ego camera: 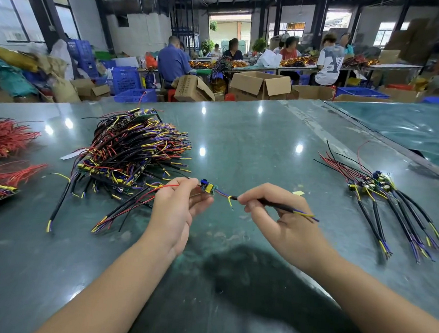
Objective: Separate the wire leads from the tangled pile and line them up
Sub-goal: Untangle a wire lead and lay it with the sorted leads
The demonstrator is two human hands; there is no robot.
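A single wire lead is shown held just above the green table top (253, 132), between the tangled pile (135, 151) at the left and the lined-up row of separated leads (394, 201) at the right. Its small circuit board (207, 188) is pinched between thumb and fingertips of the left hand (178, 207); red and black wires trail from that end back toward the pile. The black sheathed cable (275, 205) is pinched between thumb and forefinger of the right hand (281, 220), with yellow and purple conductor tips projecting beyond the grip.

The lead is judged to be very light and limp: the sheathed section appears moderately stiff and keeps its line, whereas the thin bare conductors bend freely and are likely to snag on neighbouring leads. The board, with its small upright components and soldered joints, is taken to be the fragile part. A hold on the board edges and on the sheath, as shown, is considered preferable to any pull on the thin wires, by which the joints could be strained. The insulation is expected to be smooth, so a firm pinch is advised.
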